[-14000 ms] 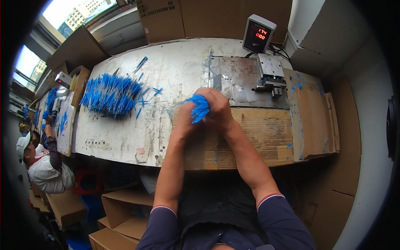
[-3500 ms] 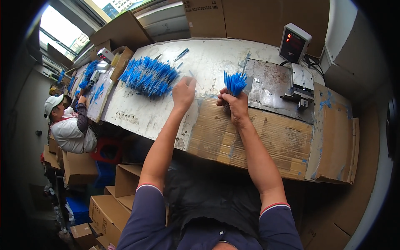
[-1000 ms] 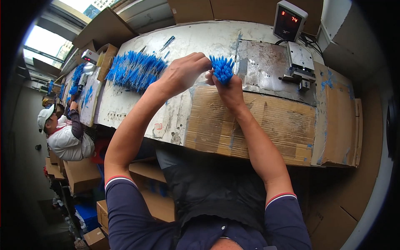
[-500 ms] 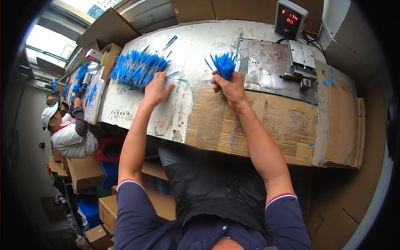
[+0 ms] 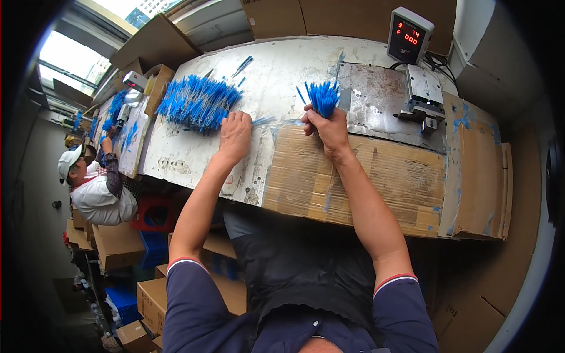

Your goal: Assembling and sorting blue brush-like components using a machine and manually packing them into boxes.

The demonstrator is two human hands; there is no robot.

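My right hand point(image 5: 331, 134) is wrapped round an upright bundle of thin blue-tipped strands point(image 5: 323, 99), held above the near edge of the metal plate. One strand leans out on the bundle's left. My left hand point(image 5: 236, 138) rests low over the white tabletop, fingers drawn together and bent down. Beside its fingertips a few loose blue strands point(image 5: 262, 121) lie on the table. What those fingers pinch, if anything, is hidden. Just up and left of that hand lies a wide pile of the same blue-and-whitish strands point(image 5: 197, 103).
A metal plate point(image 5: 371, 94) carries a steel fixture point(image 5: 425, 94) at the right. Behind it stands a box with a red digital display point(image 5: 409, 36). Flattened cardboard point(image 5: 359, 176) covers the near edge. A screwdriver-like tool point(image 5: 242, 66) lies behind the pile. A co-worker point(image 5: 97, 185) sits far left.
My left hand has shifted right and toward me, away from the pile's edge, and its fingers have drawn together. My right hand keeps the bundle, moved slightly right.
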